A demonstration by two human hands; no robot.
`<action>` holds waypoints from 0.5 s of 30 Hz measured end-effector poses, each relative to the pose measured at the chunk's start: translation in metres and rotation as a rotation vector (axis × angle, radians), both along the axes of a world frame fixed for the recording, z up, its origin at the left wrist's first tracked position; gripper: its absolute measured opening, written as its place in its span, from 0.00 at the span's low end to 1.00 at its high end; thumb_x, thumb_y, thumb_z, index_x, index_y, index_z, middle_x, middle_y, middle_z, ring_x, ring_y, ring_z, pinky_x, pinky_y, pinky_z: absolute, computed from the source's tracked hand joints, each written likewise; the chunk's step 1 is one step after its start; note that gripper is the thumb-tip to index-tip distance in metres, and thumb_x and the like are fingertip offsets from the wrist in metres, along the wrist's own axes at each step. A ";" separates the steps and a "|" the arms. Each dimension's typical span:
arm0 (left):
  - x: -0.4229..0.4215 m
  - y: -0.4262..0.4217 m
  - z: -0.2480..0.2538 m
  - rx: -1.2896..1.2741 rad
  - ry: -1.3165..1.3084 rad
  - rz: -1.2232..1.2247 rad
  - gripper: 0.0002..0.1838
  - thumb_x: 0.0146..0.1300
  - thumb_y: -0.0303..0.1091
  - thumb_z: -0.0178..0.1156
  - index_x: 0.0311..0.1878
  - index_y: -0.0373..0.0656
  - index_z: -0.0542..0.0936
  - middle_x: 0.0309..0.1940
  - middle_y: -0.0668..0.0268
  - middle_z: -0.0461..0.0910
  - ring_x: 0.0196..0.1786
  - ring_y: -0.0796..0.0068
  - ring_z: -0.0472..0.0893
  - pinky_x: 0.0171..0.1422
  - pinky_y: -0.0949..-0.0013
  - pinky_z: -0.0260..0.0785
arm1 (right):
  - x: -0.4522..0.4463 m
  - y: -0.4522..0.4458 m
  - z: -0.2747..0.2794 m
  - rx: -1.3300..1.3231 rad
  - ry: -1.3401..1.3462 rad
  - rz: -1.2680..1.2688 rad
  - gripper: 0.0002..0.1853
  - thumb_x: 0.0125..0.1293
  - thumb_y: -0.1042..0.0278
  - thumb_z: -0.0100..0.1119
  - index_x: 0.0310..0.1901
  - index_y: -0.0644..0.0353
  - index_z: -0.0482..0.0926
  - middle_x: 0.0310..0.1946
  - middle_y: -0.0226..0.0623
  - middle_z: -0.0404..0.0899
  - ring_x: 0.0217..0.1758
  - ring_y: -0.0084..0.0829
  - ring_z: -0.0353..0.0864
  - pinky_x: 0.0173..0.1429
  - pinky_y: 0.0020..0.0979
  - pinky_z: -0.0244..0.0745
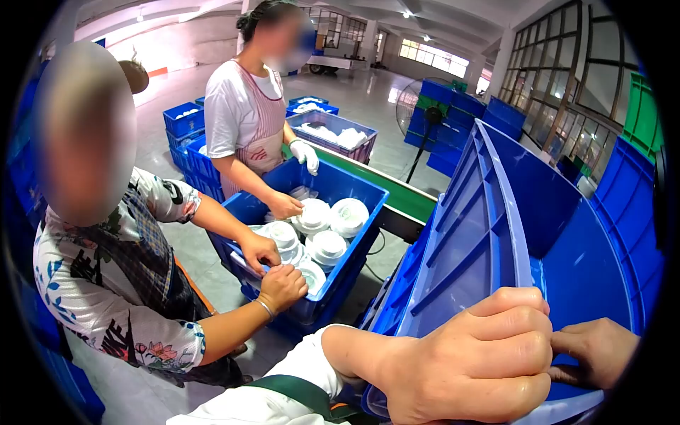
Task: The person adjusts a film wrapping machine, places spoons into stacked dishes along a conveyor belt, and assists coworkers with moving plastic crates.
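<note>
My left hand (474,361) is closed in a fist over the near end of the rim of a large blue plastic crate (464,244), which stands tilted in front of me. My right hand (598,350) is farther right, at the crate's inner side. Its fingers are bent toward the left, and their tips are partly hidden behind my left fist. Whatever they grip cannot be made out. The crate's blue inner wall (577,241) rises beyond both hands.
Two people stand at left around another blue crate (372,205) holding stacked white round pieces (328,246); one wears a white glove (304,156). A green conveyor belt (397,195) runs behind it. A fan (432,115) and stacked blue crates (443,127) stand farther back. More crates (627,205) line the right.
</note>
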State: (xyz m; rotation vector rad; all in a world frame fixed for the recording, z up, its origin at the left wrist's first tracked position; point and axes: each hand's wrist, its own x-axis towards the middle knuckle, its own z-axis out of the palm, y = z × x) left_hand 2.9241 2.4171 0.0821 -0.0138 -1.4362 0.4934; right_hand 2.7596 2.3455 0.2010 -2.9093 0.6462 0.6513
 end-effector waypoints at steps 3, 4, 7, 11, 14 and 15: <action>-0.010 0.000 0.000 0.134 0.033 0.022 0.17 0.54 0.42 0.46 0.27 0.33 0.71 0.26 0.57 0.67 0.30 0.59 0.69 0.47 0.56 0.58 | 0.000 0.001 0.000 -0.005 0.005 0.004 0.15 0.55 0.63 0.62 0.42 0.58 0.74 0.30 0.42 0.78 0.33 0.40 0.79 0.38 0.35 0.74; -0.012 -0.001 -0.001 0.104 0.082 0.028 0.17 0.53 0.42 0.47 0.25 0.34 0.71 0.25 0.58 0.67 0.29 0.60 0.68 0.44 0.56 0.58 | 0.000 0.000 0.001 -0.004 -0.012 0.048 0.16 0.56 0.62 0.61 0.44 0.58 0.74 0.30 0.42 0.78 0.33 0.41 0.79 0.37 0.35 0.74; -0.017 0.008 -0.005 0.098 0.137 0.184 0.20 0.56 0.47 0.45 0.25 0.36 0.71 0.22 0.58 0.68 0.27 0.59 0.70 0.41 0.53 0.63 | -0.002 -0.016 0.003 0.024 0.048 0.220 0.24 0.64 0.51 0.48 0.56 0.59 0.67 0.31 0.44 0.78 0.32 0.41 0.80 0.35 0.35 0.75; 0.029 0.023 0.021 0.283 -0.436 0.190 0.22 0.62 0.51 0.44 0.30 0.38 0.70 0.21 0.56 0.71 0.24 0.59 0.72 0.34 0.50 0.71 | -0.019 -0.025 -0.012 0.089 -0.178 0.345 0.20 0.65 0.58 0.48 0.51 0.64 0.67 0.28 0.51 0.75 0.32 0.48 0.76 0.34 0.42 0.72; 0.039 0.026 0.009 0.153 -0.300 0.240 0.18 0.59 0.45 0.46 0.24 0.37 0.68 0.21 0.57 0.70 0.24 0.60 0.71 0.37 0.51 0.69 | -0.006 -0.019 -0.010 0.028 -0.163 0.372 0.15 0.57 0.62 0.53 0.42 0.61 0.78 0.38 0.49 0.78 0.42 0.43 0.77 0.44 0.40 0.71; 0.046 0.027 0.012 0.163 -0.355 0.245 0.19 0.60 0.45 0.45 0.24 0.38 0.68 0.21 0.57 0.70 0.24 0.60 0.71 0.37 0.51 0.69 | -0.005 -0.016 -0.007 0.021 -0.162 0.386 0.16 0.59 0.60 0.52 0.45 0.59 0.78 0.40 0.45 0.78 0.44 0.42 0.76 0.47 0.40 0.70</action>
